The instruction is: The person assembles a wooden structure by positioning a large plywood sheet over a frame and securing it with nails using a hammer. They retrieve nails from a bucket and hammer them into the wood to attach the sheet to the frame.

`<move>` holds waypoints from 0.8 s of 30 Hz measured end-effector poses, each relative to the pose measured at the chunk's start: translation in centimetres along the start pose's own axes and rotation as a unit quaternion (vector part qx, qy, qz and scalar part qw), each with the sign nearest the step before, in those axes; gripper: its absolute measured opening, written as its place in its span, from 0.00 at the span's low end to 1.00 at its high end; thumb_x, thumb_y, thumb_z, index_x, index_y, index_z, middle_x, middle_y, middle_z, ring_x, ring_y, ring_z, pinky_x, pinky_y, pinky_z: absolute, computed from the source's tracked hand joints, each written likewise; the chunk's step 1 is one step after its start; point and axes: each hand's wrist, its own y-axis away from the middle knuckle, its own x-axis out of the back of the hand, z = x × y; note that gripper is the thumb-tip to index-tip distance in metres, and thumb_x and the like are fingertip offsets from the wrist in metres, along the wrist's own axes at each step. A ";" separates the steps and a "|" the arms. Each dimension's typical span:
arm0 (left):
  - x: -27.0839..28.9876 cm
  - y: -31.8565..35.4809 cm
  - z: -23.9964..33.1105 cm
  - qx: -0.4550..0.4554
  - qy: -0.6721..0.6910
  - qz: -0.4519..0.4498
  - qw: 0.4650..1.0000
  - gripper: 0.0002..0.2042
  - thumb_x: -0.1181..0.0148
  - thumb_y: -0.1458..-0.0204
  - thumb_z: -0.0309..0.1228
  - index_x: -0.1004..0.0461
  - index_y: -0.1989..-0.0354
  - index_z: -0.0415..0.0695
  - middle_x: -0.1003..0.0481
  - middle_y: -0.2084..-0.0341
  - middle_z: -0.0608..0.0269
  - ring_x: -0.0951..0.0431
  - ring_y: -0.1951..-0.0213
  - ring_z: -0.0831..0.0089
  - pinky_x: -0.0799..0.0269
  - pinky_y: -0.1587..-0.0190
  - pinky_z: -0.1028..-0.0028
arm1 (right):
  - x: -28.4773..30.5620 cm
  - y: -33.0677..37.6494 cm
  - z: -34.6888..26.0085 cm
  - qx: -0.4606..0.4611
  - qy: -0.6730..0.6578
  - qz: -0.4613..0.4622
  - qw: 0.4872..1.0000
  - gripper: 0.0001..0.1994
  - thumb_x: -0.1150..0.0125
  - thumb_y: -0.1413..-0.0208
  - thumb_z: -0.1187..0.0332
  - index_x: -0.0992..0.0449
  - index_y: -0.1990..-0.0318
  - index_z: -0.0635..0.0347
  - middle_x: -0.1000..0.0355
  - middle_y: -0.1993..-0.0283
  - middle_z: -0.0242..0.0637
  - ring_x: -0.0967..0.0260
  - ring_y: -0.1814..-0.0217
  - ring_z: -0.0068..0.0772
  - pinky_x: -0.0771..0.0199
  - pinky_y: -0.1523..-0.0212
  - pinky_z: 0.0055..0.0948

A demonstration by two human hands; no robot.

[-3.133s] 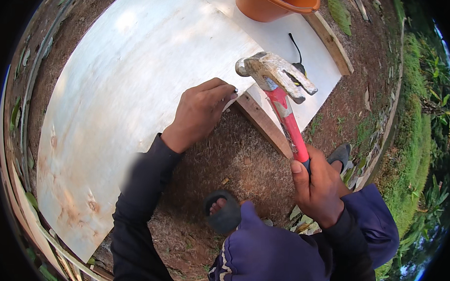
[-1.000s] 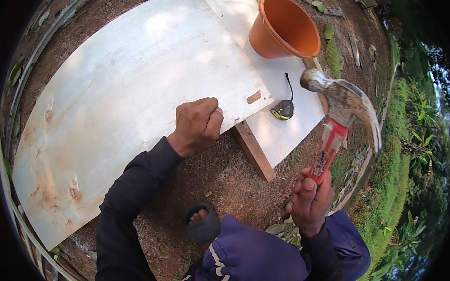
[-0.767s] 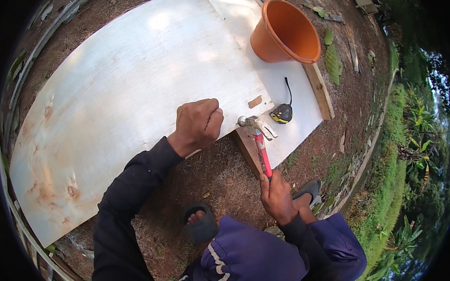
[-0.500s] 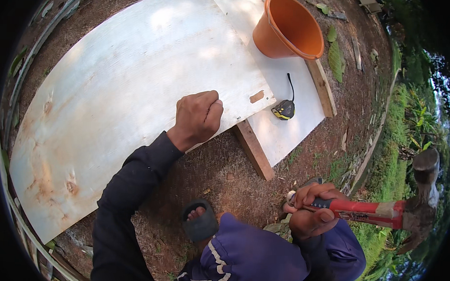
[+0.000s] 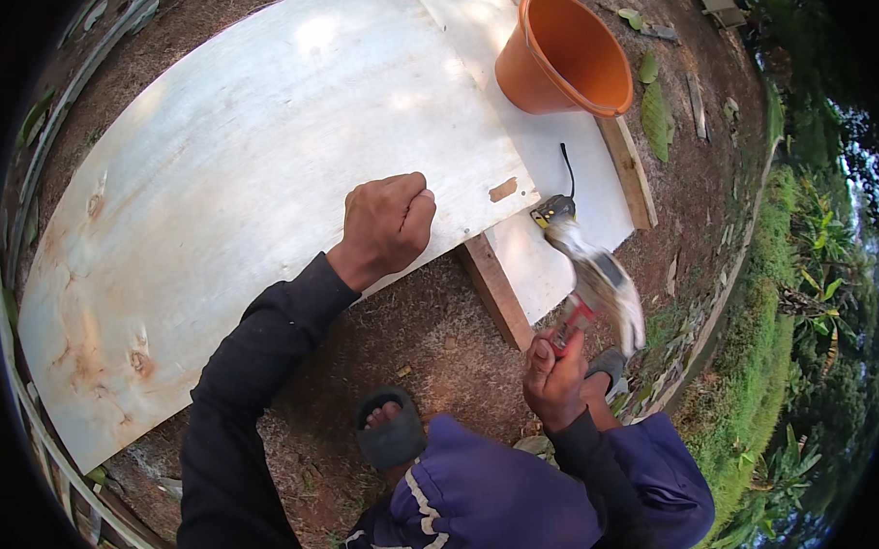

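Observation:
My left hand [image 5: 388, 219] rests in a fist on the pale plywood sheet [image 5: 270, 123], close to its near edge. The curled fingers hide whatever may be inside. My right hand [image 5: 555, 380] is wrapped round the red handle of a claw hammer [image 5: 604, 285]. Its metal head is smeared by motion and hangs over the right part of the work, just below a black and yellow tape measure [image 5: 550, 212]. Small dark nail-like dots and a brown patch [image 5: 502, 189] mark the sheet's right corner. A wooden batten [image 5: 497, 291] sticks out from under the sheet.
An orange bucket [image 5: 564, 54] stands on a second pale board [image 5: 597, 203] at the far right. Another batten [image 5: 625, 170] runs along that board's right end. Brown soil lies all round, with my sandalled feet close by. Green leaves [image 5: 655, 117] and grass [image 5: 768, 286] are on the right.
My right hand has swung the hammer leftward and forward, from out over the grass to beside the tape measure. My left fist has stayed in place.

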 end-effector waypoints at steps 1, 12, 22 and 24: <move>0.1 -0.2 -0.1 -0.007 -0.007 0.003 1.000 0.13 0.49 0.47 0.27 0.37 0.84 0.41 0.34 0.89 0.52 0.32 0.86 0.53 0.38 0.80 0.57 | -0.1 -0.5 -0.1 -0.037 0.031 -0.045 0.998 0.17 0.45 0.31 0.56 0.32 0.60 0.64 0.30 0.75 0.51 0.29 0.74 0.63 0.31 0.71 0.49; 0.4 -0.4 -0.2 0.005 -0.006 0.000 1.000 0.13 0.49 0.46 0.26 0.37 0.83 0.41 0.34 0.88 0.51 0.32 0.86 0.54 0.38 0.80 0.58 | -0.1 -0.4 -1.0 -0.033 0.070 -0.088 0.993 0.13 0.44 0.32 0.60 0.31 0.57 0.64 0.28 0.76 0.52 0.27 0.73 0.64 0.27 0.72 0.51; 0.6 -0.2 -0.1 0.033 0.011 -0.015 0.999 0.13 0.50 0.44 0.26 0.38 0.80 0.38 0.37 0.85 0.46 0.34 0.83 0.49 0.41 0.77 0.56 | 0.3 -0.6 -2.0 -0.065 0.055 -0.110 0.990 0.13 0.42 0.33 0.61 0.30 0.55 0.64 0.26 0.74 0.56 0.24 0.70 0.64 0.26 0.71 0.55; 0.5 -0.1 -0.4 0.010 -0.009 0.003 1.000 0.13 0.49 0.44 0.27 0.39 0.82 0.41 0.36 0.88 0.52 0.34 0.85 0.54 0.40 0.79 0.58 | -0.2 -1.6 -2.0 -0.090 0.132 -0.182 0.970 0.15 0.45 0.31 0.58 0.31 0.56 0.63 0.26 0.72 0.58 0.24 0.68 0.64 0.26 0.69 0.58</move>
